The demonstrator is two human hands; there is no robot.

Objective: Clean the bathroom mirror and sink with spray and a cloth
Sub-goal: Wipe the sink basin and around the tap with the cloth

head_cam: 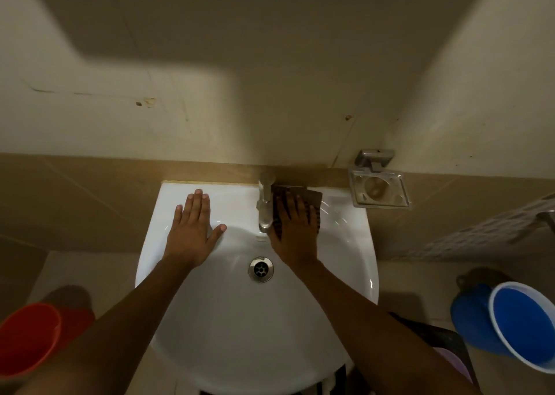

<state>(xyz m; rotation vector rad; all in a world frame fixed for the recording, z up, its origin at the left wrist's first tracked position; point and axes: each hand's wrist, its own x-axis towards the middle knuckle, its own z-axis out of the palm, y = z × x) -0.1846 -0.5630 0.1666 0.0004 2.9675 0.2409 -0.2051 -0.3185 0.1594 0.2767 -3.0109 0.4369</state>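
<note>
Sink wipe under way; mirror and spray bottle out of sight.

The right hand presses flat, fingers straight, on a dark checked cloth spread over the sink's back ledge, touching the tap on its right side. The left hand lies open and flat on the left ledge, gripping nothing. The basin looks white and glossy, so I judge the sink part well along; whether the mirror is done cannot be told. Room is tight behind: the wall and tap hem the cloth, a metal soap holder sits just beyond the right rim, while the bowl around the drain lies free for strokes.
</note>
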